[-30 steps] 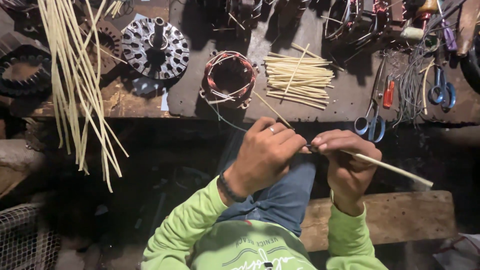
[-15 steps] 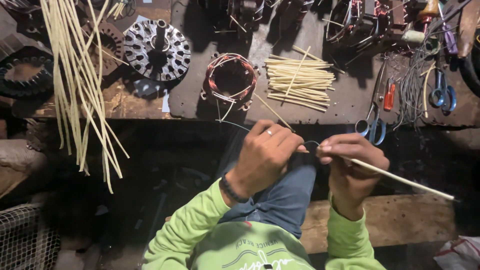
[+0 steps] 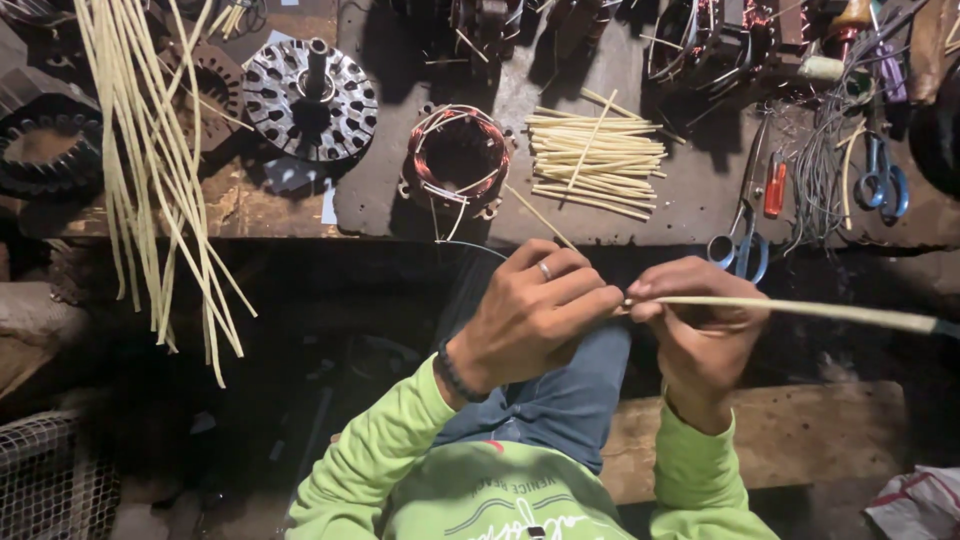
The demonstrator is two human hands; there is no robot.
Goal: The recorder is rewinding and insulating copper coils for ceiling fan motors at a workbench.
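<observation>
Both hands were pinched on one pale sleeve tube (image 3: 800,311) just off the workbench's (image 3: 650,215) near edge, above the lap. The left hand (image 3: 530,320) gripped its end with fingers closed tight, and the right hand (image 3: 700,335) was clamped beside it. Best bet, I'd say: keep it straight and pinch close. A copper-wound stator (image 3: 455,160), cut sleeves (image 3: 595,160) and blue scissors (image 3: 742,240) sat near that edge, nothing in the way.

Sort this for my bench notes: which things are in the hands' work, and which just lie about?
In hand:
left hand
right hand
long pale sleeve

Lying about:
cut sleeve pile
wound stator
blue-handled scissors
hanging sleeve bundle
</observation>
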